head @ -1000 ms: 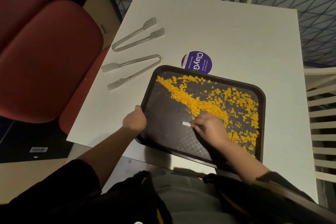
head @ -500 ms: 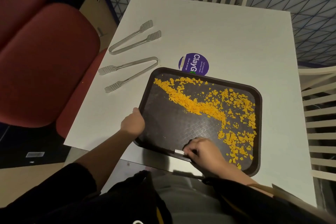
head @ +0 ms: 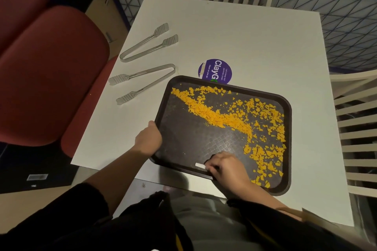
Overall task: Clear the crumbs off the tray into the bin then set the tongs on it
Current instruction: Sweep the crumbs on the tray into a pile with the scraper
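Left hand (head: 148,140) curled gripping tray (head: 287,144) edge; right hand (head: 226,167) pinches small white scraper (head: 200,166), crumbs (head: 220,117) beyond fingertips.

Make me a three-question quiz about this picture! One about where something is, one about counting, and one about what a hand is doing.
1. Where is the purple sticker?
A. on the white table, partly under the tray's far edge
B. on the red chair
C. in the middle of the tray

2. How many tongs lie on the table?
A. one
B. two
C. four

3. What is the left hand doing?
A. lifting tongs
B. resting flat on the table
C. holding the tray's left edge

Answers:
1 A, the tray rim covers its near side.
2 B, far tongs and near tongs lie left of the tray.
3 C, it grips the rim while orange crumbs remain.
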Demonstrator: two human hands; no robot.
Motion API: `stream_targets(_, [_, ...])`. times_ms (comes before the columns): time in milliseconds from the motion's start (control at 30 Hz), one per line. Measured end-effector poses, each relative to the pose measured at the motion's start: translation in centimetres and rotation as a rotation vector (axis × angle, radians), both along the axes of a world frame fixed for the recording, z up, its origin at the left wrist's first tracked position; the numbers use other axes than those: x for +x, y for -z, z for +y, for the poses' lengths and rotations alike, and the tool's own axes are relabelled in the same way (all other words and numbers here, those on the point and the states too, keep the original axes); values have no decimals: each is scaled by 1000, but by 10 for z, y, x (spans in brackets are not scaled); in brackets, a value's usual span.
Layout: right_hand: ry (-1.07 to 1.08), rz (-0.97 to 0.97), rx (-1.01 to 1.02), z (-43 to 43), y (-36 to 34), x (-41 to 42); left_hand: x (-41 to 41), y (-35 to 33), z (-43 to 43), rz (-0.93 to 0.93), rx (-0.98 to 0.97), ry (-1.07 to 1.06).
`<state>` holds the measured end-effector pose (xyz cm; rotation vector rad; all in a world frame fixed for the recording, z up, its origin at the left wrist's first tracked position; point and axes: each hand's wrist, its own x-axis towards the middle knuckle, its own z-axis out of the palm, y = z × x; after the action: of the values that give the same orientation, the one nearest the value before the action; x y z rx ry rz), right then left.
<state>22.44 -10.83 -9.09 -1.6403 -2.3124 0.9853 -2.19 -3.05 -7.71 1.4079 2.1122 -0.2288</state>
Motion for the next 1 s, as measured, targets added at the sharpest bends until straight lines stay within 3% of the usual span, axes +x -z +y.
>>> stream_targets(133, [121,-35,148,10,-8,14,0,0,1,1,-3,-15])
stream_targets(333, [53,-64,-24,-19,-14,46,2,-1,-2,29,0,-17])
stream_targets(533, [99,-66,106,-36,-15,80,1,-1,-5,23,17,-14])
stream_targets(767, [197,-100,250,20,-2,82,0,0,-4,40,15,-81])
stream_targets(1000, [307,-99,211,52,-17,101,-1,2,-5,66,27,-57])
